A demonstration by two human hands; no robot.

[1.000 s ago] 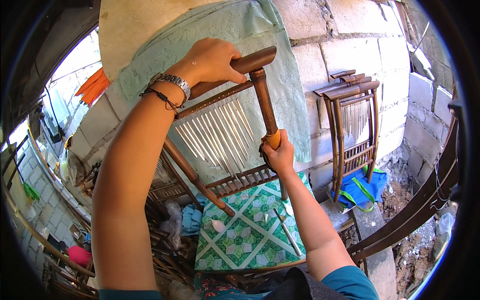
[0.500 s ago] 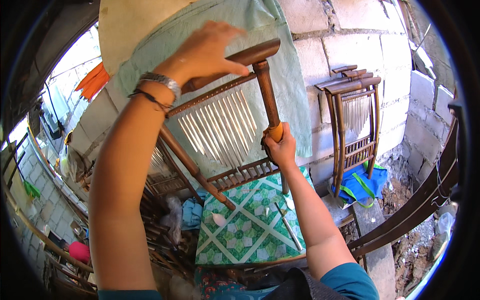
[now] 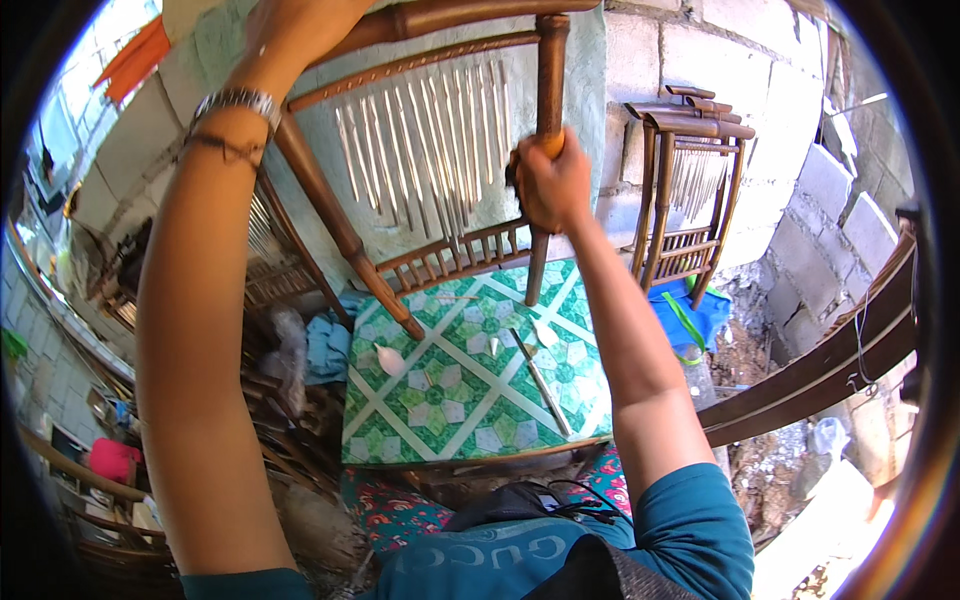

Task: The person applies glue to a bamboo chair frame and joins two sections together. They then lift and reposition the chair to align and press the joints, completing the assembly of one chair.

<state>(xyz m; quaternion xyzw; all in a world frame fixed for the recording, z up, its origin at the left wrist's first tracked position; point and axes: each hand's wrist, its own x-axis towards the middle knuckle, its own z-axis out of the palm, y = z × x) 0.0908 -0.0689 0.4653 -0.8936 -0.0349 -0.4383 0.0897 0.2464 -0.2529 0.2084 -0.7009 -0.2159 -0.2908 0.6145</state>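
Note:
A dark brown bamboo chime frame [image 3: 318, 195] stands tilted on a small table with a green patterned cover [image 3: 470, 420]. Slim metal chime tubes [image 3: 425, 160] hang in a row inside it, above a short spindle rail. My right hand [image 3: 553, 185] is closed around the frame's right post, where an orange-brown patch shows just above my fingers. At the upper edge of the picture, my left hand [image 3: 300, 30] is at the frame's top bar; its fingers are out of view. On the cover lie a pale bulb-shaped piece [image 3: 390, 360], a small white cone [image 3: 494, 346] and a slim metal tool [image 3: 542, 385].
Another bamboo chime frame [image 3: 690, 190] stands at the right by the block wall [image 3: 735, 60], next to a blue bag [image 3: 695, 315]. A further frame [image 3: 275, 275] stands at the left, near light-blue cloth [image 3: 325, 345]. A dark curved beam [image 3: 810, 370] crosses the right side.
My left hand, blurred and spread over the top bar before, is now up at the picture's upper edge. My right hand still grips the post. The whole view has shifted, showing more of my lap.

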